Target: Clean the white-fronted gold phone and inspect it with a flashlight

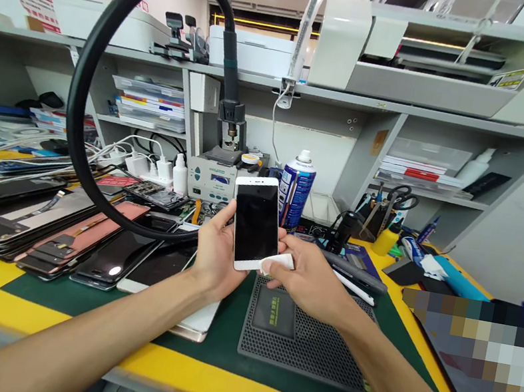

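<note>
A white-framed smartphone is held upright, its dark screen facing me. My left hand is closed around its left edge and back. At the lower right corner of the phone, my right hand pinches a small white wipe against the glass, thumb in front. Below the hands lies a dark grey honeycomb-textured mat on a green work mat. Behind the phone stands a blue spray can with a white cap.
Rows of phones and loose screens cover the left side. A thick black hose arches over them from a hot-air station. To the right are a yellow bottle, scissors and a blurred-out patch. Grey shelves rise behind.
</note>
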Tool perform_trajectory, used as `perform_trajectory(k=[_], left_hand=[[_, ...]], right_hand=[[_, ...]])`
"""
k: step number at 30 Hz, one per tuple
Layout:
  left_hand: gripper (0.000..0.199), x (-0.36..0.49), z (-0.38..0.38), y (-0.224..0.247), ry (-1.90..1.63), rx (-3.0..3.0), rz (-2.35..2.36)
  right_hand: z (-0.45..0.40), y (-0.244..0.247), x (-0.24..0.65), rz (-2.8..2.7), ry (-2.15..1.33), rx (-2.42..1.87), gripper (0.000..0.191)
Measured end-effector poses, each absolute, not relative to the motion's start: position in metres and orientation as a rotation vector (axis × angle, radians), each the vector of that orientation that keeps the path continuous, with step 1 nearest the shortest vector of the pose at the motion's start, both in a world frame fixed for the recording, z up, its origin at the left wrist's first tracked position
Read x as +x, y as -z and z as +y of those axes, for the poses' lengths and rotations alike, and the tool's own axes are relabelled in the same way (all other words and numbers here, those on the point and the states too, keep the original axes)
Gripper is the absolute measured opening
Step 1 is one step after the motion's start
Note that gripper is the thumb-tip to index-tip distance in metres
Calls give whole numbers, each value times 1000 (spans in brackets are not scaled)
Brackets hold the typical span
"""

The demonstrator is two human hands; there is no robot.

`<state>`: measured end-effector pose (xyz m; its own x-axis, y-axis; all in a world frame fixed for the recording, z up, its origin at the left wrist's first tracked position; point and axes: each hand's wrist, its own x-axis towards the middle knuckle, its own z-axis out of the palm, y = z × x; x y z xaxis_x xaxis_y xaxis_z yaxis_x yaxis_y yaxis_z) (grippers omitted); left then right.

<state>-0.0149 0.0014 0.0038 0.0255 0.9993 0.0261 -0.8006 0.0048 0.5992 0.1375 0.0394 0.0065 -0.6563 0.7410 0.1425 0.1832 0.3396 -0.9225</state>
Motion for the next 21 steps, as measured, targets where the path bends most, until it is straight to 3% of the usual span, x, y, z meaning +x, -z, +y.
perform_trajectory(k=[11, 17, 21], left_hand=[[60, -20, -1, -6, -1471, 542, 466], [60, -21, 1, -5, -1492, 516, 468], [58, -19, 1, -5, -1511, 490, 487]], right_hand=[[42, -24, 149, -2178, -1462, -613, 14], [43, -16, 146, -2167, -1288, -696, 13], [40, -3, 136, -2059, -1269, -770, 22]])
